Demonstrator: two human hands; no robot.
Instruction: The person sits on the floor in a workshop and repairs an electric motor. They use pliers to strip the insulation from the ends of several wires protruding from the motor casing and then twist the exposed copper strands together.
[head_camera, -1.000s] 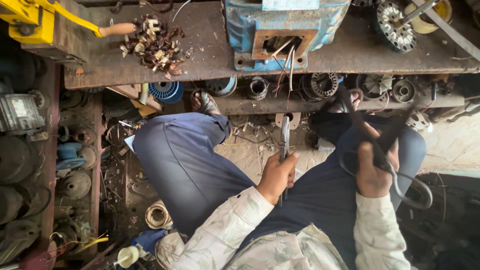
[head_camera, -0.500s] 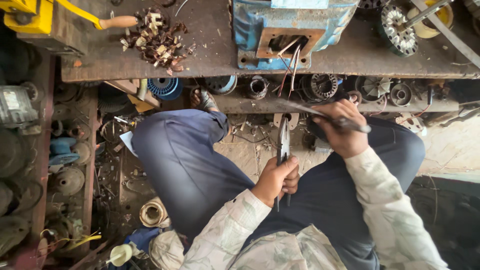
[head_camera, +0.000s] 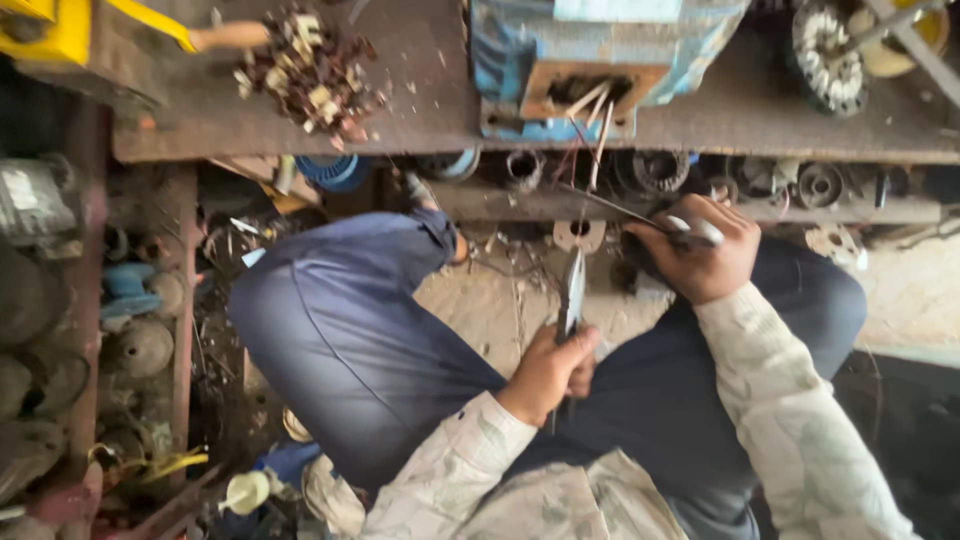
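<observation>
My left hand grips a pair of long-nosed pliers by the handles, jaws pointing up toward the bench, above my lap. My right hand is raised near the bench edge and closed on a thin metal rod-like tool whose tip slants up-left. That tip lies just below the blue motor housing, which stands on the rusty workbench. Several wire ends stick out of the motor's opening. My legs in dark blue trousers fill the middle.
A pile of scrap bits and a yellow tool with a wooden handle lie on the bench at left. A wound stator sits at right. Old motor parts crowd the left floor; rings and bearings line the lower shelf.
My right hand has risen from beside my right knee to the bench edge and now holds the thin tool under the motor. My left hand keeps the pliers in about the same place.
</observation>
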